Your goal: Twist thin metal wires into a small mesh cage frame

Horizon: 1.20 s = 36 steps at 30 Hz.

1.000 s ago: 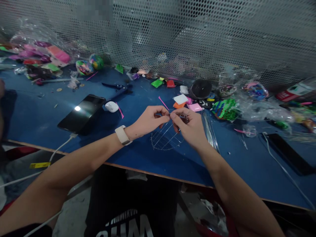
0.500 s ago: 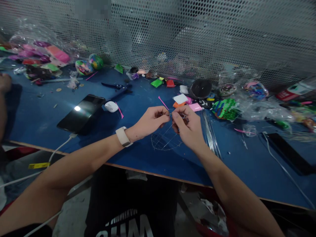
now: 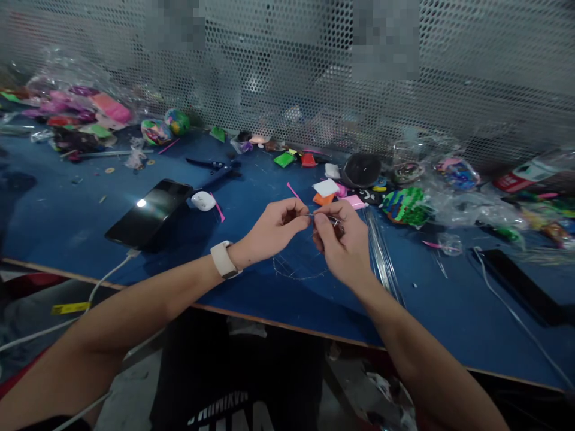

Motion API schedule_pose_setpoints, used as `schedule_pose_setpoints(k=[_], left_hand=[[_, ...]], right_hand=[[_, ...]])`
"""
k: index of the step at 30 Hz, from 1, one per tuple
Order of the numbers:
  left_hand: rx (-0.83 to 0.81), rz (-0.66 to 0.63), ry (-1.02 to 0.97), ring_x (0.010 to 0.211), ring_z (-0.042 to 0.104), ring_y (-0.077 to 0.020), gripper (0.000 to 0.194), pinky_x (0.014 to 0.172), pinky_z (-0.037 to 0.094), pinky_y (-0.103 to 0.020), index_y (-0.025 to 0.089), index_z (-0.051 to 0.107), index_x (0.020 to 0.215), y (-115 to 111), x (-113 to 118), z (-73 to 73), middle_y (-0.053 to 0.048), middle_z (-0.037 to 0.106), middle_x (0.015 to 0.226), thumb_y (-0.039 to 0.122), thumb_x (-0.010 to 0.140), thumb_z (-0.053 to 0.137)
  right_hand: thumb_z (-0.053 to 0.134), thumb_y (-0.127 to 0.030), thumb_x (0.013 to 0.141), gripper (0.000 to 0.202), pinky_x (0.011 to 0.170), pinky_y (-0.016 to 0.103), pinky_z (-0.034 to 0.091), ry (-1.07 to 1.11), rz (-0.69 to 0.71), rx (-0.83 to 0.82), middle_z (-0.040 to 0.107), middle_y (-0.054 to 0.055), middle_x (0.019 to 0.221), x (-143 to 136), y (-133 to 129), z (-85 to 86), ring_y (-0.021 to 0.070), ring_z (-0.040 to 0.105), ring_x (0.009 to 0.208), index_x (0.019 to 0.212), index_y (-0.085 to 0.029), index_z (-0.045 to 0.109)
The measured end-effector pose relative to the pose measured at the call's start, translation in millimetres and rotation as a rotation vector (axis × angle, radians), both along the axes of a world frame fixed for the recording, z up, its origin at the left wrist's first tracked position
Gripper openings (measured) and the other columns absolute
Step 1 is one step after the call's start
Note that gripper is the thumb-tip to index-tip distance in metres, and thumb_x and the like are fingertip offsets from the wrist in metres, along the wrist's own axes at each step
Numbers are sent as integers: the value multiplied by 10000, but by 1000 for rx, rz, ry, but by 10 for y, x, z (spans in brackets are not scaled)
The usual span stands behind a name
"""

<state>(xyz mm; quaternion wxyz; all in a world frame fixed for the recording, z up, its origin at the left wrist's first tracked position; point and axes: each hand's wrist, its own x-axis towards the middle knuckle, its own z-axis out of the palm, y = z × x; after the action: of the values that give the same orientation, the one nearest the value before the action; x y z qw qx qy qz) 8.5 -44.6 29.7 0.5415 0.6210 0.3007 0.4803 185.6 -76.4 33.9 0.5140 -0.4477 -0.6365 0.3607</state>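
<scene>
Rounded mesh frame of thin silvery wire [image 3: 297, 278]: between the hands, above the blue tabletop [image 3: 258, 179]. Strands blur; contact of its near rim with the table cannot be told. Left hand [image 3: 283, 226]: thumb and forefinger pinched on wire at its far edge. Right hand [image 3: 345, 240]: fingertips closed on the same edge, just beside. Judged light, springy, easily bent, cut ends prickly; best held at the rim, near a crossing. Outward: loose bundle of straight silvery wires [image 3: 381, 256] beside the right wrist.
</scene>
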Motion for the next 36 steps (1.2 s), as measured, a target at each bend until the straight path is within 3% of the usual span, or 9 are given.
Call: schedule_pose_setpoints(k=[5,15,20,28,36], left_hand=[[-63,-110,-19,626,523,-99,149,618,435,-267,187,635,864,33,-43,15,33,567,722,287,928,725],[-252,-135,-18,602,495,-87,193,608,421,-254,190,579,755,8,-18,80,31,542,695,156,938,632],[-310,-134,-52,616,522,-94,189,606,437,-255,186,609,812,-6,-8,86,24,560,726,200,990,669],[-359,-281,-25,645,544,-97,228,620,460,-249,186,624,879,23,-94,123,19,600,745,306,1008,769],[-355,-256,-27,629,526,-86,289,596,421,-242,181,618,886,26,-83,94,30,586,737,353,986,827]], right_hand=[[706,-465,1082,189,493,340,394,-13,-9,36,587,-33,662,36,10,16,148,508,503,1010,-298,654],[762,-505,1036,282,451,320,357,19,46,-53,550,-54,616,6,51,50,127,470,455,931,-288,617],[782,-520,1014,314,453,313,369,21,42,-57,567,-60,625,25,94,47,119,485,453,921,-280,602],[798,-581,992,382,445,298,375,19,75,-77,581,-64,638,87,147,48,97,495,447,906,-263,604],[798,-556,998,372,438,290,360,51,102,-91,563,-80,622,98,198,-11,85,489,432,896,-259,599]])
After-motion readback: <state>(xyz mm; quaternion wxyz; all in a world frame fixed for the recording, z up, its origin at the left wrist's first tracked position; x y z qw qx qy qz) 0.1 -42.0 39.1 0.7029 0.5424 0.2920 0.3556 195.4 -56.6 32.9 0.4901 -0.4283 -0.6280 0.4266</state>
